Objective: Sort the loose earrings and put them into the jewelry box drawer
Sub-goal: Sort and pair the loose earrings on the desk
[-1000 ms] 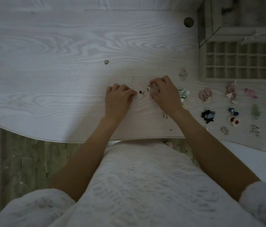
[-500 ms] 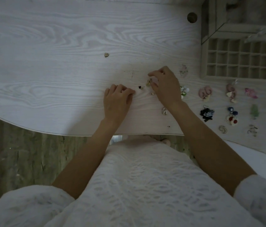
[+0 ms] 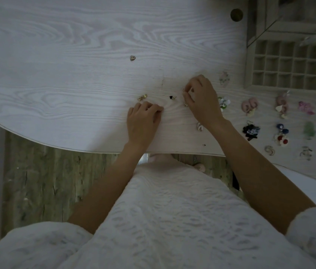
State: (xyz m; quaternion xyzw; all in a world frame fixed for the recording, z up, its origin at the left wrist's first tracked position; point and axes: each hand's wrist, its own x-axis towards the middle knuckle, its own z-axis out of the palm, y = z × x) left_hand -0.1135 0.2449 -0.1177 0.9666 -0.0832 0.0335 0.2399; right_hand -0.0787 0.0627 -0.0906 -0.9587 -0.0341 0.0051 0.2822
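The right hand hovers low over the table with thumb and forefinger curled together, seemingly pinching a small gold earring at its fingertips; the view is too dim to be sure it is truly gripped. The left hand rests on the table, fingers curled under, holding nothing that shows. Between the hands lies a black stud; a gold pair sits just beyond the left knuckles, a gold stud lies beside the right hand's thumb, and a lone gold heart lies well apart, farther up the table. Sorted pairs are laid in rows to the right, near the drawer with its empty compartments.

The step looks like matching the small gold pieces. To do it well, pinch each stud by its face rather than the post, lift it clear instead of dragging it, and set it touching its mate. The left hand could steady or slide partners closer. Fetch the heart before filling the drawer, one pair per compartment.
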